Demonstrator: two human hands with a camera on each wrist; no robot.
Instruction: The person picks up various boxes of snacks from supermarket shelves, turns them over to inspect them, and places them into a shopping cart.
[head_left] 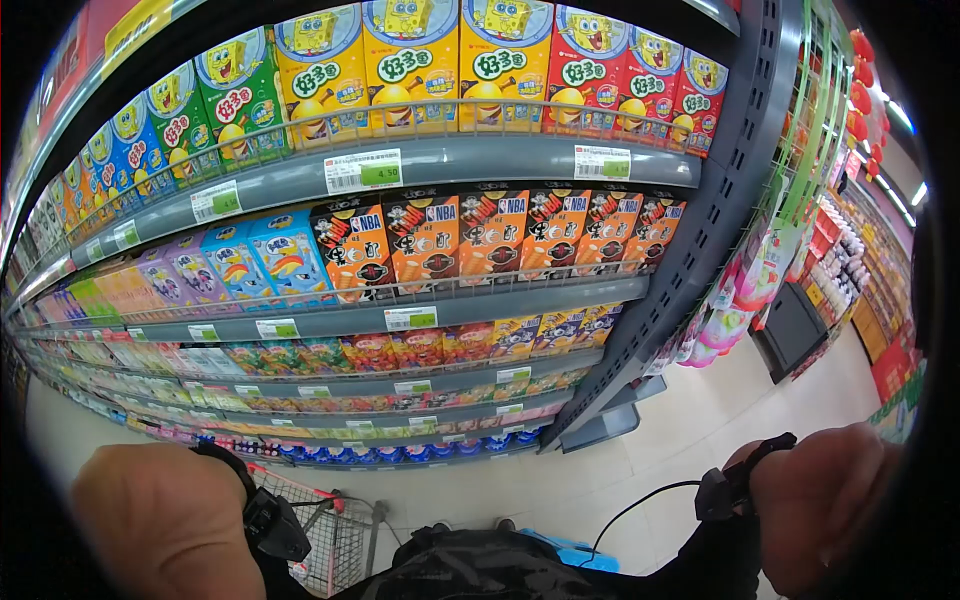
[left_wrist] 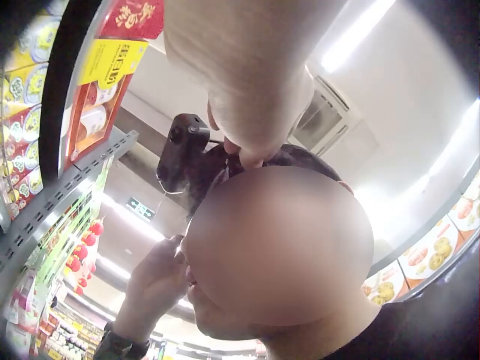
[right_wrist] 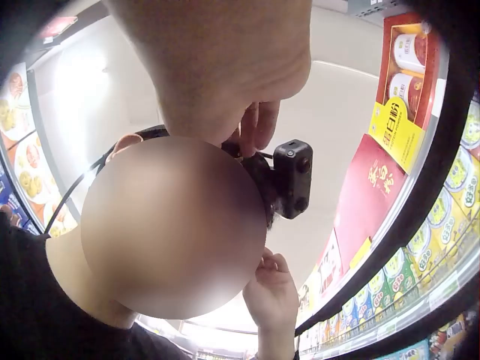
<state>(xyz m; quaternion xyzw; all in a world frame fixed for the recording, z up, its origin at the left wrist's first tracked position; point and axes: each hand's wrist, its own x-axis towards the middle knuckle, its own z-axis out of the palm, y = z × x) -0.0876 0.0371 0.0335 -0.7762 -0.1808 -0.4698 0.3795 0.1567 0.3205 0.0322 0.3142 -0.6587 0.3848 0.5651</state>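
Both hands are raised to the head. In the head view the left hand (head_left: 165, 510) is at the lower left and the right hand (head_left: 820, 500) at the lower right, each with a black wrist camera strapped on. The left wrist view shows the left hand's fingertips at the dark headgear, beside a black head camera (left_wrist: 184, 146). In the right wrist view, the right hand's bent fingers (right_wrist: 264, 124) reach the headgear close to the same camera. What the fingertips hold is hidden, so I cannot tell whether they grip it.
Ahead stands a shelf of snack boxes: yellow boxes (head_left: 410, 70) above, orange boxes (head_left: 425, 245) below, more rows underneath. A grey shelf post (head_left: 690, 190) rises at the right. A shopping cart (head_left: 330, 530) is at the lower left, and a blue object (head_left: 575, 553) lies on the floor.
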